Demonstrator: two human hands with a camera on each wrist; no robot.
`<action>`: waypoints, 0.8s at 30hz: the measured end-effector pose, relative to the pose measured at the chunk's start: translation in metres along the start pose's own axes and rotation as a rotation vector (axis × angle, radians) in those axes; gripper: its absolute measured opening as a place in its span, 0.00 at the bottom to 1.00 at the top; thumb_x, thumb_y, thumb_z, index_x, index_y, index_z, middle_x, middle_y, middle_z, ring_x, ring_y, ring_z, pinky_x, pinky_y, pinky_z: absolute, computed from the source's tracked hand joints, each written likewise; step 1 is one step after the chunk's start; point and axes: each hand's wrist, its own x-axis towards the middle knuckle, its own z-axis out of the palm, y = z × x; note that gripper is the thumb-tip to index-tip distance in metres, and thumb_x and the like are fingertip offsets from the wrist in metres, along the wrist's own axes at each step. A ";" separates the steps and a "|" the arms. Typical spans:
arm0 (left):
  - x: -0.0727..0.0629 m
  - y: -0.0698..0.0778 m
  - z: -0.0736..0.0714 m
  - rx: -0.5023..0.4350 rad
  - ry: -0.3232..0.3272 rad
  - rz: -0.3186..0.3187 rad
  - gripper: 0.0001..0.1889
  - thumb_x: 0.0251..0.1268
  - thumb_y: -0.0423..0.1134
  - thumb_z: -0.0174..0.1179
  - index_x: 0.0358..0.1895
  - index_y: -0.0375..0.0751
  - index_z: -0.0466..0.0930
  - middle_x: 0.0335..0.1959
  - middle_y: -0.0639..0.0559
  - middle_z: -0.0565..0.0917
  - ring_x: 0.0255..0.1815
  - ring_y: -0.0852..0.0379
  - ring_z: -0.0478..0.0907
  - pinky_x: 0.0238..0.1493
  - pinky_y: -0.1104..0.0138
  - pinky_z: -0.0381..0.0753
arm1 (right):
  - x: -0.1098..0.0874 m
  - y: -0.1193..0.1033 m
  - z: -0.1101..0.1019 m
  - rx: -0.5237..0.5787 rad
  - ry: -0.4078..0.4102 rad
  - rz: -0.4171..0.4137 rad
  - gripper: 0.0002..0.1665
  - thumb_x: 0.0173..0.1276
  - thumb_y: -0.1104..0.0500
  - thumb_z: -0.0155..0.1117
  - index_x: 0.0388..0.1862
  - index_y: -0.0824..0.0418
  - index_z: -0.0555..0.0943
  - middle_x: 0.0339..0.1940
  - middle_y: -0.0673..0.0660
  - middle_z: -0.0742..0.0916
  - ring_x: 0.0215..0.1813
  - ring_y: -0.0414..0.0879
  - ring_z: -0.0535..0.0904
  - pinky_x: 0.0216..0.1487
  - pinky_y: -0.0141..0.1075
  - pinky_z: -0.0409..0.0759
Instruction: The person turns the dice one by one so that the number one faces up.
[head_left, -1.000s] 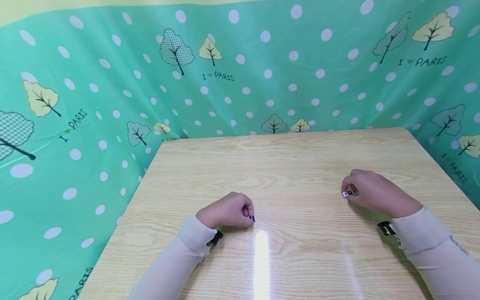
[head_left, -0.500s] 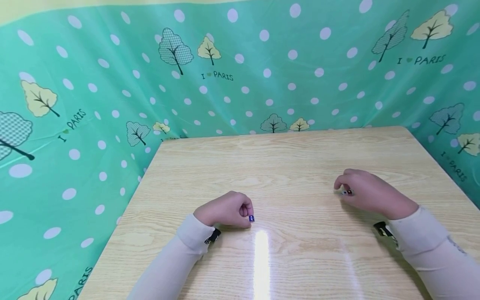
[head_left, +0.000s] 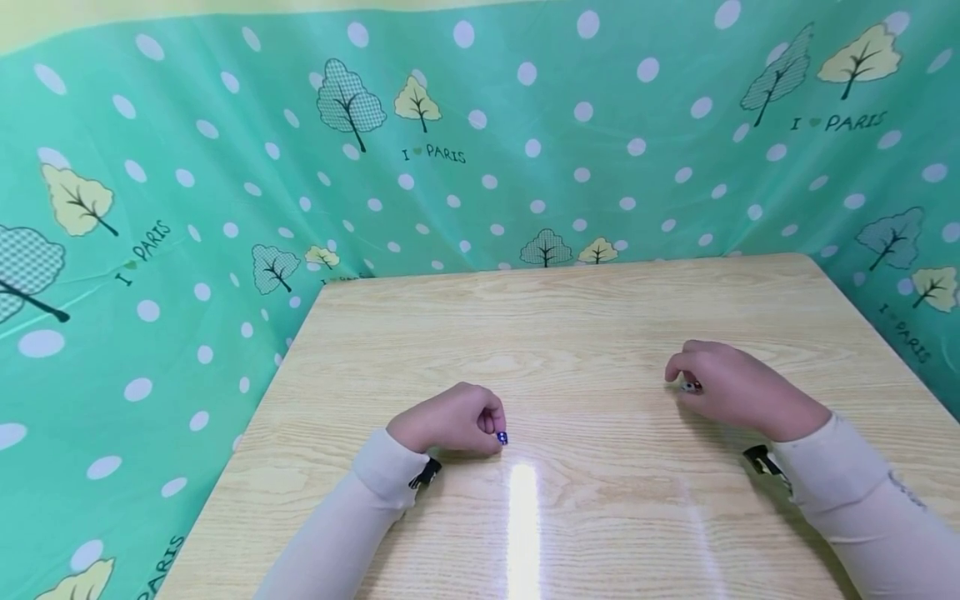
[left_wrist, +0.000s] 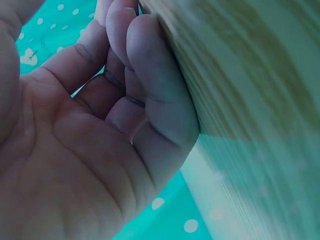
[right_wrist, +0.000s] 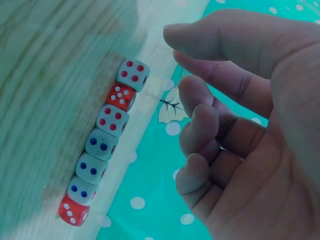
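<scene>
My left hand (head_left: 450, 421) rests low over the table, pinching a small blue die (head_left: 502, 437) between thumb and index finger. In the left wrist view, the other fingers (left_wrist: 160, 75) are curled against the wood, and the die is out of sight. My right hand (head_left: 723, 387) is beside a straight row of several dice, holding nothing, its fingers loosely bent. In the right wrist view, the row has a white die (right_wrist: 133, 75) at its upper end, a red die (right_wrist: 120, 96) after it, more white dice (right_wrist: 101, 144), and a red die (right_wrist: 74, 210) at the lower end.
The light wooden table (head_left: 495, 325) stretches out beneath both hands. A green polka-dot cloth (head_left: 480, 142) printed with trees hangs behind it and along the sides. A bright light reflection (head_left: 523, 525) lies on the near part of the tabletop.
My right hand has let go of the row of dice and shifted slightly left, its fingertips now apart from them. My left hand has hardly moved, still pinching the blue die.
</scene>
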 end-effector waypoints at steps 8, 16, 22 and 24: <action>0.001 0.002 0.000 0.010 -0.001 0.007 0.06 0.57 0.35 0.70 0.31 0.51 0.83 0.26 0.61 0.80 0.29 0.66 0.73 0.35 0.72 0.77 | 0.000 0.000 0.002 0.004 -0.002 -0.011 0.11 0.60 0.66 0.72 0.40 0.54 0.88 0.29 0.47 0.78 0.29 0.40 0.68 0.31 0.35 0.69; -0.001 0.011 0.002 0.048 0.027 -0.018 0.10 0.56 0.46 0.77 0.29 0.53 0.83 0.24 0.61 0.81 0.27 0.67 0.74 0.33 0.72 0.77 | -0.001 0.005 -0.002 0.002 -0.012 0.039 0.11 0.59 0.64 0.73 0.41 0.53 0.88 0.33 0.48 0.81 0.34 0.42 0.74 0.36 0.39 0.77; -0.004 0.022 0.008 0.214 0.133 -0.060 0.19 0.58 0.56 0.75 0.21 0.52 0.77 0.19 0.63 0.74 0.22 0.66 0.69 0.25 0.71 0.71 | -0.003 0.027 -0.012 0.034 -0.079 0.129 0.16 0.57 0.58 0.79 0.45 0.55 0.88 0.44 0.56 0.85 0.42 0.48 0.80 0.43 0.47 0.82; -0.005 0.024 0.009 0.268 0.152 -0.085 0.21 0.59 0.57 0.74 0.20 0.53 0.74 0.18 0.64 0.71 0.21 0.65 0.67 0.24 0.70 0.67 | -0.007 0.039 -0.016 0.039 -0.101 0.164 0.21 0.55 0.58 0.80 0.48 0.59 0.87 0.47 0.61 0.85 0.44 0.52 0.81 0.44 0.50 0.82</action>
